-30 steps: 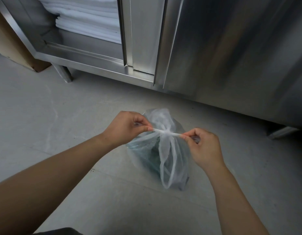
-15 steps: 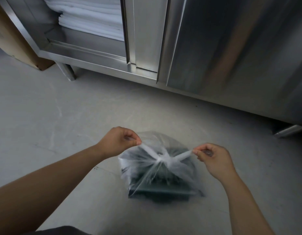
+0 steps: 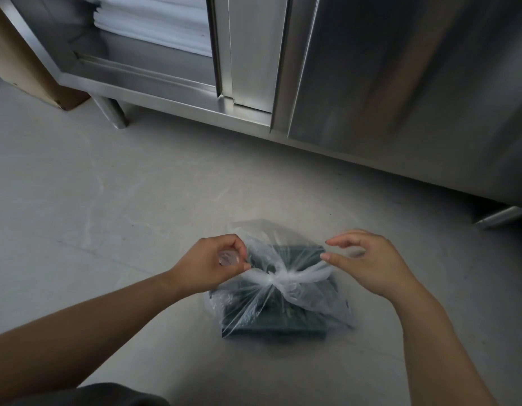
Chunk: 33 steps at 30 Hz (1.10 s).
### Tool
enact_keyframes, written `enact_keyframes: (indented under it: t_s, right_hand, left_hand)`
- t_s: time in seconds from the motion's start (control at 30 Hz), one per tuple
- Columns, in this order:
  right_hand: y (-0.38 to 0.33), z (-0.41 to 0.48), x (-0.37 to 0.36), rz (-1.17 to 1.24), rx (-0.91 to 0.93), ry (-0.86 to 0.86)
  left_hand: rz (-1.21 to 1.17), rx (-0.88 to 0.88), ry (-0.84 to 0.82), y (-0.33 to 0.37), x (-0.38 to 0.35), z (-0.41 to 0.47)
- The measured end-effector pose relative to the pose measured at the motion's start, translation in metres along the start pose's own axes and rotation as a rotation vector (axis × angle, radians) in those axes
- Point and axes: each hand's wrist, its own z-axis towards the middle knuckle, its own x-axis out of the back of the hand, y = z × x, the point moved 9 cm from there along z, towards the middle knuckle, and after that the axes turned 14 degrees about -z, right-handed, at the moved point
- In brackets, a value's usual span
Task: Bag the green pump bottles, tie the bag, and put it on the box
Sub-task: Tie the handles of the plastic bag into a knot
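Note:
A clear plastic bag (image 3: 248, 303) lies on the grey floor, knotted at its top (image 3: 273, 279). Dark green pump bottles (image 3: 283, 320) show through the plastic, lying flat. My left hand (image 3: 213, 263) is closed on the left handle end of the bag, a bit of plastic showing in the fist. My right hand (image 3: 368, 263) hovers just right of the knot with its fingers spread apart, the right handle end (image 3: 312, 275) lying loose below the fingertips.
A stainless steel cabinet (image 3: 385, 83) stands along the back on short legs (image 3: 112, 111), its left door slid open over stacked white sheets (image 3: 154, 22). A brown cardboard box (image 3: 34, 74) sits at the far left, partly behind the cabinet.
The bag has come down from hanging upright to lying flat on the floor. Both hands pulled the handle ends apart, then my right hand opened and let its end go.

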Motion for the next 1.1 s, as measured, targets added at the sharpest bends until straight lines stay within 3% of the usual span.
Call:
enact_keyframes:
  t_s: [0.2,0.73,0.83,1.1]
  right_hand:
    - [-0.016,-0.005,-0.047,-0.233,0.07,-0.158]
    - [0.012,-0.031,-0.079,-0.144,-0.045,-0.311]
    - [0.013,-0.03,-0.075,-0.131,-0.04,-0.278]
    - [0.006,-0.026,-0.057,0.19,-0.141,-0.21]
  left_hand:
    - [0.171,0.038,-0.142,-0.014,-0.019,-0.012]
    - [0.346,0.026,-0.287,-0.026,-0.061,-0.028]
    - [0.318,0.019,-0.257,-0.021,-0.055,-0.025]
    - [0.079,0.051,-0.076,-0.001,-0.027,-0.021]
